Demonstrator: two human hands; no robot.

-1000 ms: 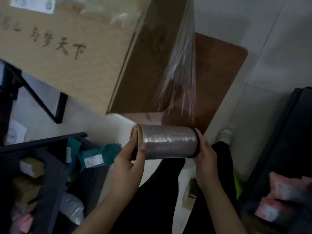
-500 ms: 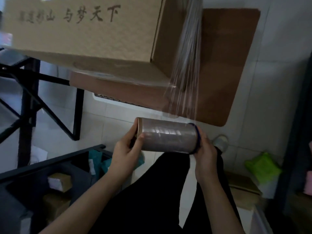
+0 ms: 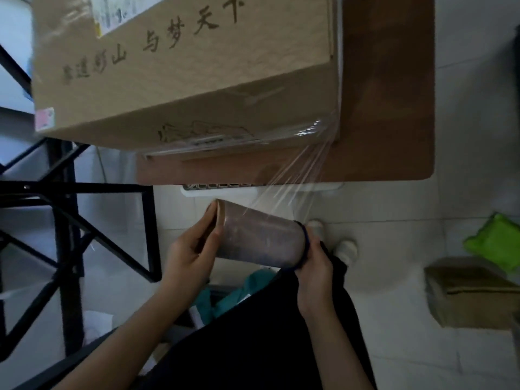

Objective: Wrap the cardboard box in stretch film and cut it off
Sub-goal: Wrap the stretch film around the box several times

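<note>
Box; film roll in both hands

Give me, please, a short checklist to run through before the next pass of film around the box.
1. Left hand on the roll's end: ok.
2. Right hand on the other end: ok.
3. Film runs stretched from roll to cardboard box: ok.
4. Film caught on the box's near corner: ok.
5. Box seated on the brown board: ok.
6. Cutter within reach: cannot tell, none in view.
</note>
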